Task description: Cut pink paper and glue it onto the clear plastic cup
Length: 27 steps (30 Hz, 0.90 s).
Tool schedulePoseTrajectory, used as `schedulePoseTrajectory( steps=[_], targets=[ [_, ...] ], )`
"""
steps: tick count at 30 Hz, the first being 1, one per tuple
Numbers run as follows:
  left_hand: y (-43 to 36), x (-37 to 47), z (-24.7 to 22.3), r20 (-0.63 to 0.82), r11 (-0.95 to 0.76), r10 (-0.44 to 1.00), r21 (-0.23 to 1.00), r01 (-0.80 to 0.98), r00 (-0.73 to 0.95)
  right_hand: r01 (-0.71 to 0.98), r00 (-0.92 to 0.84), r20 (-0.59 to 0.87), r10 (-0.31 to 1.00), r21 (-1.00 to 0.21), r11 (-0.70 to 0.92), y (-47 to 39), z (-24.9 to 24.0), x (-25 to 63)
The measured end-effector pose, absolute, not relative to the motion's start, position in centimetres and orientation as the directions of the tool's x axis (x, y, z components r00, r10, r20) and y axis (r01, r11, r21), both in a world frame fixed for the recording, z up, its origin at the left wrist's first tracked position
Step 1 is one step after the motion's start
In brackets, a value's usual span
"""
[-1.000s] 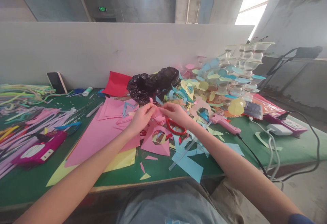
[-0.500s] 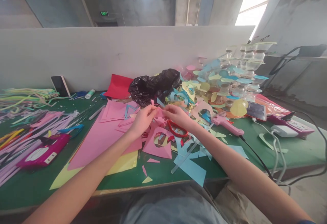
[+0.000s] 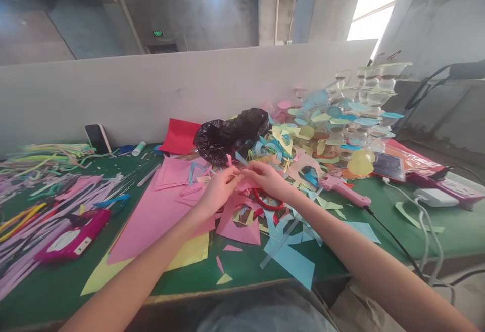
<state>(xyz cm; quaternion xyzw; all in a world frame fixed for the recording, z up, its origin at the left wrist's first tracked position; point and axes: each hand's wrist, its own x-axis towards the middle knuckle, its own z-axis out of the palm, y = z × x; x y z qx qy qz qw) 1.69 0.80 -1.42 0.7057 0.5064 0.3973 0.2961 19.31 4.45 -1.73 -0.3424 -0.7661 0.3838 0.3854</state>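
My left hand (image 3: 219, 189) and my right hand (image 3: 268, 179) meet over the middle of the bench, fingertips pinched close together. Between them is a small piece of pink paper (image 3: 247, 183), partly covered by the fingers. Red scissor handles (image 3: 271, 204) show just below my right hand; the blades are hidden. Beneath the hands lies a pink sheet with cut-out holes (image 3: 240, 231), among loose scraps. To the left, pink paper sheets (image 3: 151, 226) are stacked over a yellow sheet (image 3: 191, 253).
Behind the hands sits a black plastic bag (image 3: 231, 132). A pink glue gun (image 3: 346, 191) lies right, near a white charger (image 3: 435, 197). Stacked clear cups with coloured paper discs (image 3: 364, 120) rise at the back right. Pipe cleaners (image 3: 30, 226) and a magenta power strip (image 3: 74, 236) occupy the left.
The camera view has tilted and shifted slightly. Both hands stay together at the pink paper, their fingers moved a little closer.
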Motion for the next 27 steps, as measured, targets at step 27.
schedulePoseTrajectory(
  steps=[27],
  targets=[
    [1.3, 0.9, -1.4, 0.300, -0.342, 0.937, 0.700, 0.627, 0.177, 0.413, -0.287, 0.390, 0.875, -0.774, 0.480, 5.1, -2.0, 19.2]
  ],
)
